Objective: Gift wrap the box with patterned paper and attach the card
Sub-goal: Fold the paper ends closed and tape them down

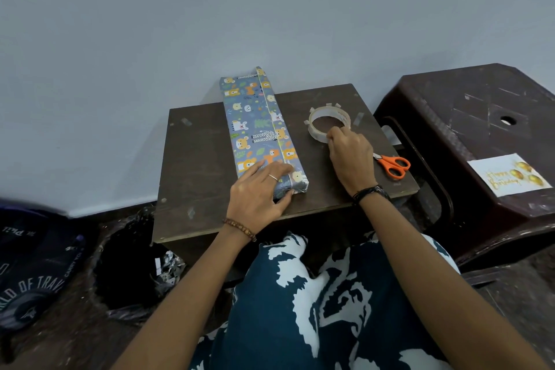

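Two hands work at a small dark bench [204, 159], one on the wrapped box [261, 129], one at the tape roll [329, 125].

We press our left hand [258, 192] flat on the near end of the box, fingers straight on the animal-patterned paper, thumb against its end; the box lies lengthwise at the bench's middle, its far end overhanging. Our right hand [350, 156] pinches the near rim of the tape roll, just right of the box. Orange scissors [393, 165] lie right of that hand. The card [510, 174] rests on a brown stool [480, 117], well apart, to the right.
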Demonstrator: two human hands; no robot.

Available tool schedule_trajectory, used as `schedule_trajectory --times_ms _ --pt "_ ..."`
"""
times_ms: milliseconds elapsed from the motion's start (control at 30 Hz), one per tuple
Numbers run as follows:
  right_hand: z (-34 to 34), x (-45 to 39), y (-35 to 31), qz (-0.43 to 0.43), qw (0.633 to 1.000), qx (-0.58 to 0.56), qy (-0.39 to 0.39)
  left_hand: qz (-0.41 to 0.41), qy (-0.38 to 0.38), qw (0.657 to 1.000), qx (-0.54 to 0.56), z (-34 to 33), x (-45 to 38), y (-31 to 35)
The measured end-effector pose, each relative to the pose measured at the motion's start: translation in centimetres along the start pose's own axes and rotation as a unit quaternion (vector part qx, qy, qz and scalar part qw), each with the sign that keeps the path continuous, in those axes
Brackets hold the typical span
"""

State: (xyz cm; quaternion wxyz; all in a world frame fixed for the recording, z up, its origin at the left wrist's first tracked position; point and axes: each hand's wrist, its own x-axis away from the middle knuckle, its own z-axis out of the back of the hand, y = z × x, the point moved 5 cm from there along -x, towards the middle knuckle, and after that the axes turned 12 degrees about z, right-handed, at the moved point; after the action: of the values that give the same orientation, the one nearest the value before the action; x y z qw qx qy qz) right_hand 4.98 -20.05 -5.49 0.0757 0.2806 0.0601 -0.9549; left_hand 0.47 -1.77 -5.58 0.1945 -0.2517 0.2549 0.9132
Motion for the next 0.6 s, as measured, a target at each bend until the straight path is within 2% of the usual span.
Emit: schedule_trajectory --times_ms 200,367,433,500,600 --pt "0.7 0.2 -1.1 0.028 0.999 0.032 -0.002 -0.002 -0.015 1.0 0.0 -0.1 0.0 -0.2" --pt "1.4 1.1 -1.0 -0.011 1.0 -0.006 0.009 0.002 -0.013 1.0 0.007 -0.1 0.0 -0.2" --pt "2.4 1.3 -0.9 -0.022 0.997 -0.056 0.045 0.015 -0.046 0.999 0.015 -0.1 -0.1 -0.4" --pt "3.9 1.6 -2.1 -0.009 0.984 -0.154 0.087 0.064 -0.127 0.989 0.04 0.0 -0.3 -0.9" --pt "5.4 2.4 -6.0 0.049 0.939 -0.33 0.085 0.115 -0.208 0.956 0.173 0.4 -0.8 -1.2"
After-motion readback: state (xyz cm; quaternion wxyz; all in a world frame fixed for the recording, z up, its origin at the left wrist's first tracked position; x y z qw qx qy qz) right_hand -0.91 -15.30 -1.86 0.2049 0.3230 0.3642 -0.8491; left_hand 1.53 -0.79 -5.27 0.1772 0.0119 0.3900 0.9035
